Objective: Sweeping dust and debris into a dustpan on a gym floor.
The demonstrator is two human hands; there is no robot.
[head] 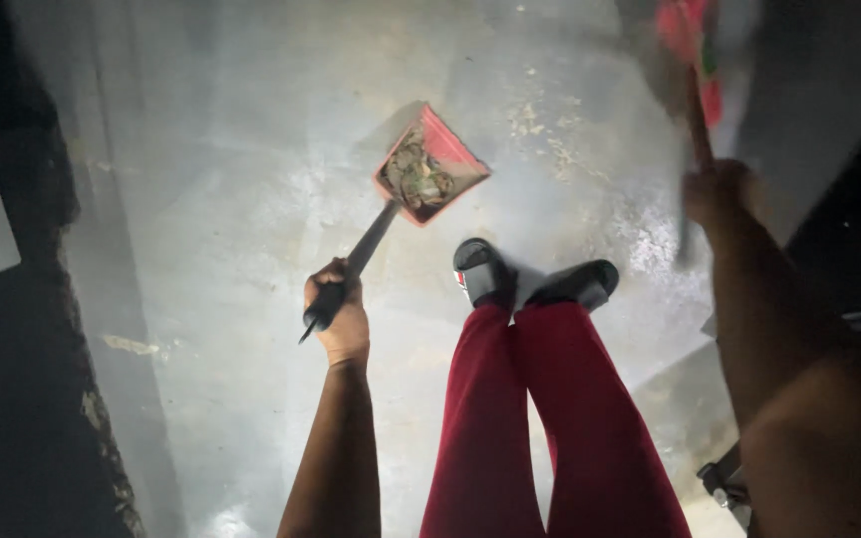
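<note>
Red and full of dirt and scraps, the dustpan (431,167) sits low over the grey concrete floor (231,249), just past the person's feet in black sandals (533,277). The left hand (336,311) is wrapped tight around the dustpan's long black handle (356,261), with the pan out in front of it. The right hand (717,191) is blurry, but it is closed around the stick of a broom (695,60) with a red top, held up high and off to the right.
</note>
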